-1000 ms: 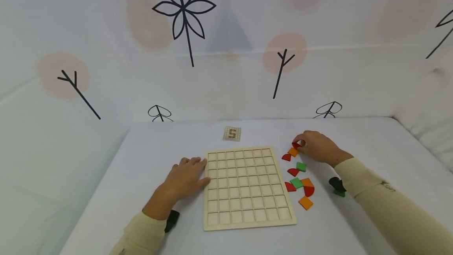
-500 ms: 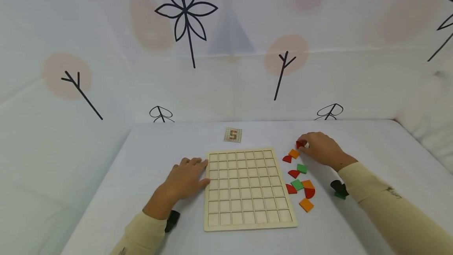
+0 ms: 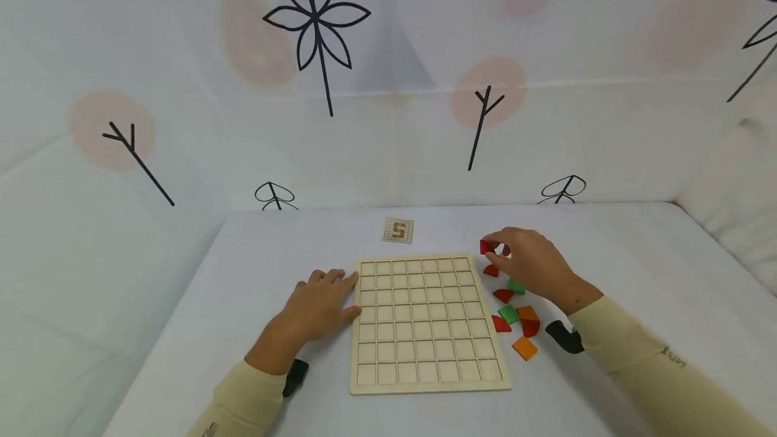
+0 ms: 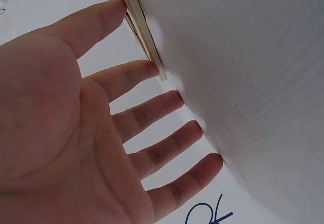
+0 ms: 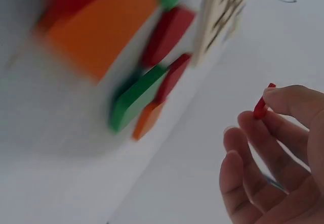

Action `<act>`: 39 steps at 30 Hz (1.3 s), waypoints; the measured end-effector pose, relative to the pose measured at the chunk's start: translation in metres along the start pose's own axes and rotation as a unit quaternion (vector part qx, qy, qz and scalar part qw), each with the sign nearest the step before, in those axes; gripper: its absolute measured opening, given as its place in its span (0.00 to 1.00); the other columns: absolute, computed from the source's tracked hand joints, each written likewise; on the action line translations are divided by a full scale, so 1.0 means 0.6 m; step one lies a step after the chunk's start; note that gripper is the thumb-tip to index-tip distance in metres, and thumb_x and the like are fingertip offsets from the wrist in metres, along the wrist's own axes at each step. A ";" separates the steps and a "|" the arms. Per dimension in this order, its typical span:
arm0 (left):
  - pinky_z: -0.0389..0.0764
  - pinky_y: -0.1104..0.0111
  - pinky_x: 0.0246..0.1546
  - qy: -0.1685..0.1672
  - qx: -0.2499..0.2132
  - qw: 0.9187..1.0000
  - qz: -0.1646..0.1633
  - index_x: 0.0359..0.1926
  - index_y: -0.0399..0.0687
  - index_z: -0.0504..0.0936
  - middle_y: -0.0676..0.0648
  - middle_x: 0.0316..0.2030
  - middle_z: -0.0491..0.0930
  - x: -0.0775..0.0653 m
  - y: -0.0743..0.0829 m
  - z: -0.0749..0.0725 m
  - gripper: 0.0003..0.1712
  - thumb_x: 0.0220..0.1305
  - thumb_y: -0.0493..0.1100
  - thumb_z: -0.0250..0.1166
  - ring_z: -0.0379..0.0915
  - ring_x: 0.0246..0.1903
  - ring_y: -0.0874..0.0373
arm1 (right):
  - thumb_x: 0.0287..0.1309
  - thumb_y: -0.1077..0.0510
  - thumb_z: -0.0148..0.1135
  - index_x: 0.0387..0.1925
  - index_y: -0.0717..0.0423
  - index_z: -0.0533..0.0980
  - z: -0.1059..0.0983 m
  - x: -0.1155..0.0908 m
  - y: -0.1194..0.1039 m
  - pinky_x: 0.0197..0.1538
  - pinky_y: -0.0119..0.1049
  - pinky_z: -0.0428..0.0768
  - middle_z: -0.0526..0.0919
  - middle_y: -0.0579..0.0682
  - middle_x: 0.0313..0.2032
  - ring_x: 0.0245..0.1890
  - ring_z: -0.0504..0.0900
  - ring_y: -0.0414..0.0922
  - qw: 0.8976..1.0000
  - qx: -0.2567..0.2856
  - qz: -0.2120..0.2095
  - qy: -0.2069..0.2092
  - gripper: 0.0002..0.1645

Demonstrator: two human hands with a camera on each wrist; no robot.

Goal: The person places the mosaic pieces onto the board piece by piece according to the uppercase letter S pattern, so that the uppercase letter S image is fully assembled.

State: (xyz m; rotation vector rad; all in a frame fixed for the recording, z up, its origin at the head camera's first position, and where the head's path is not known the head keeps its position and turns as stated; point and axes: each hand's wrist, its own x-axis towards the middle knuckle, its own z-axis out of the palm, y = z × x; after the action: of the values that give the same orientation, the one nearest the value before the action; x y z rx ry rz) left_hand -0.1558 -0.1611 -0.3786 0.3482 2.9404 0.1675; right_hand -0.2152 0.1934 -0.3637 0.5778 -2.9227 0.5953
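My left hand [image 3: 318, 305] rests beside the wooden grid board [image 3: 427, 330], with thumb and fingertips against its left edge. In the left wrist view the fingers are spread and nearly straight. Just beyond the board's far right corner, my right hand [image 3: 535, 263] pinches a red quarter-circle tile [image 3: 486, 247] between thumb and fingers. The right wrist view shows that tile nearly edge-on, raised off the table. Below this hand lie another red tile [image 3: 492, 270] and a green tile [image 3: 516, 286]; an orange tile there is mostly hidden by the fingers.
More tiles lie along the board's right side: a red one [image 3: 500, 324], a green one [image 3: 508, 314], an orange one [image 3: 525, 348] and others. A small card [image 3: 398, 229] with an S pattern lies behind the board. A printed cloth [image 3: 388, 147] hangs behind the table.
The right hand has moved left toward the board with the red quarter-circle tile, which it has lifted from beside the orange tile. My left hand has stayed at the board's edge.
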 end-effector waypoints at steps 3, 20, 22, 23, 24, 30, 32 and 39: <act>0.67 0.41 0.63 -0.004 -0.001 1.000 0.001 0.74 0.54 0.66 0.44 0.71 0.67 0.002 0.000 0.003 0.37 0.69 0.61 0.61 0.61 0.69 0.40 | 0.60 0.59 0.69 0.52 0.62 0.82 0.005 -0.003 -0.019 0.29 0.32 0.75 0.86 0.53 0.38 0.33 0.79 0.46 1.000 0.011 -0.005 0.020 0.19; 0.57 0.43 0.71 -0.033 -0.083 0.996 0.015 0.76 0.55 0.61 0.44 0.77 0.57 0.017 -0.016 0.020 0.43 0.66 0.61 0.64 0.50 0.76 0.42 | 0.61 0.58 0.68 0.54 0.57 0.81 0.026 0.000 -0.081 0.30 0.33 0.74 0.88 0.51 0.40 0.33 0.82 0.44 0.995 0.049 -0.020 0.083 0.19; 0.55 0.44 0.73 -0.039 -0.095 0.995 0.012 0.77 0.57 0.59 0.46 0.78 0.55 0.019 -0.017 0.022 0.44 0.66 0.61 0.64 0.46 0.78 0.43 | 0.61 0.59 0.68 0.52 0.57 0.82 0.029 0.002 -0.089 0.29 0.33 0.74 0.88 0.50 0.39 0.32 0.82 0.44 0.995 0.061 -0.021 0.082 0.18; 0.54 0.44 0.73 -0.041 -0.101 0.994 0.011 0.77 0.57 0.58 0.46 0.78 0.54 0.020 -0.018 0.022 0.44 0.66 0.61 0.65 0.45 0.78 0.43 | 0.61 0.59 0.68 0.51 0.57 0.82 0.030 0.003 -0.094 0.28 0.33 0.74 0.88 0.50 0.39 0.32 0.81 0.43 0.995 0.067 -0.021 0.078 0.17; 0.53 0.45 0.74 -0.043 -0.104 0.994 0.009 0.77 0.58 0.58 0.47 0.78 0.54 0.021 -0.019 0.023 0.44 0.66 0.61 0.65 0.44 0.78 0.44 | 0.61 0.59 0.67 0.51 0.57 0.82 0.032 0.004 -0.098 0.28 0.32 0.73 0.88 0.50 0.39 0.32 0.81 0.42 0.994 0.071 -0.021 0.074 0.16; 0.49 0.46 0.75 -0.049 -0.113 0.992 0.017 0.78 0.59 0.57 0.46 0.78 0.52 0.020 -0.024 0.019 0.44 0.66 0.59 0.65 0.42 0.79 0.43 | 0.60 0.59 0.68 0.51 0.56 0.82 0.044 0.009 -0.111 0.22 0.31 0.71 0.86 0.48 0.34 0.28 0.77 0.39 0.995 0.086 -0.013 0.052 0.17; 0.49 0.46 0.75 -0.046 -0.111 0.993 0.022 0.77 0.57 0.58 0.44 0.78 0.53 0.020 -0.026 0.016 0.43 0.66 0.59 0.65 0.42 0.79 0.42 | 0.60 0.59 0.68 0.50 0.56 0.82 0.048 0.012 -0.112 0.21 0.31 0.71 0.86 0.48 0.33 0.27 0.77 0.39 0.994 0.093 -0.015 0.050 0.16; 0.51 0.44 0.74 -0.029 -0.095 0.995 0.022 0.77 0.56 0.60 0.43 0.78 0.54 0.023 -0.032 0.014 0.43 0.66 0.59 0.65 0.44 0.78 0.41 | 0.60 0.58 0.68 0.49 0.55 0.82 0.061 0.022 -0.107 0.25 0.31 0.74 0.87 0.49 0.35 0.26 0.78 0.38 0.993 0.116 -0.017 0.022 0.15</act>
State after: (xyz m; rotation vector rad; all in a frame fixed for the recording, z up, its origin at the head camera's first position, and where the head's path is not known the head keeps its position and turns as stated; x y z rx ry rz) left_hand -0.1715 -0.1755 -0.3917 0.3821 2.8302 0.4316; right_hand -0.2038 0.1197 -0.3722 0.6283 -2.8157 0.9387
